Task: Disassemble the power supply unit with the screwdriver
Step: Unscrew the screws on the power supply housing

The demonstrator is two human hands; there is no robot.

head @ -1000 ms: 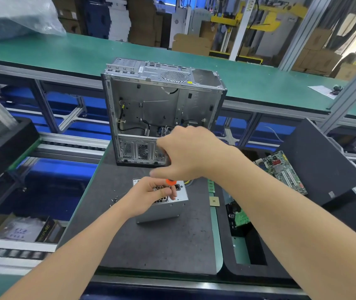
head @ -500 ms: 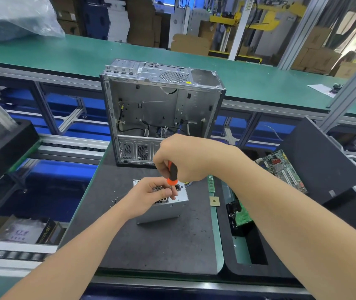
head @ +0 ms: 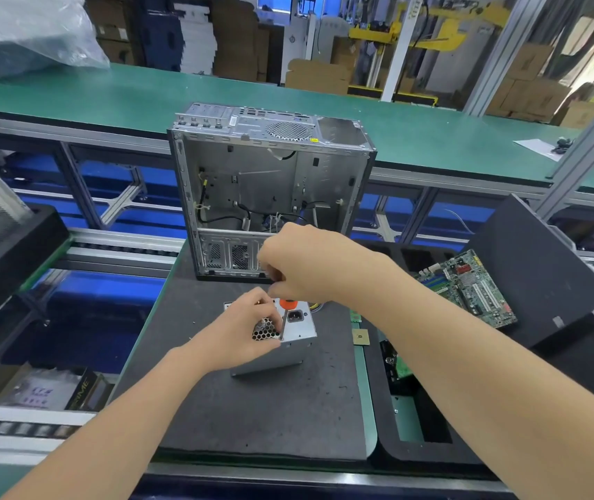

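- Well, the power supply unit (head: 297, 335) stands on the dark mat (head: 252, 409), just in front of the open computer case (head: 270, 182) and apart from it.
- Its face with the socket and honeycomb grille is turned upward; the long edge of that face runs left to right across the mat, dipping slightly toward the right.
- The left hand (head: 245, 333) grips the unit from the left, fingers curled over the grille side of the top face.
- The right hand (head: 299, 261) is clenched round the screwdriver (head: 287, 304) just above the unit (only a bit of orange handle shows under the fist).
- The screwdriver stands roughly upright, working end down toward the top face near the socket; the tip itself is hidden.
- A green motherboard (head: 468, 286) lies tilted in the tray to the right, well apart from the unit.
- A few small loose bits lie on the mat left of the unit, too small to tell what they are.
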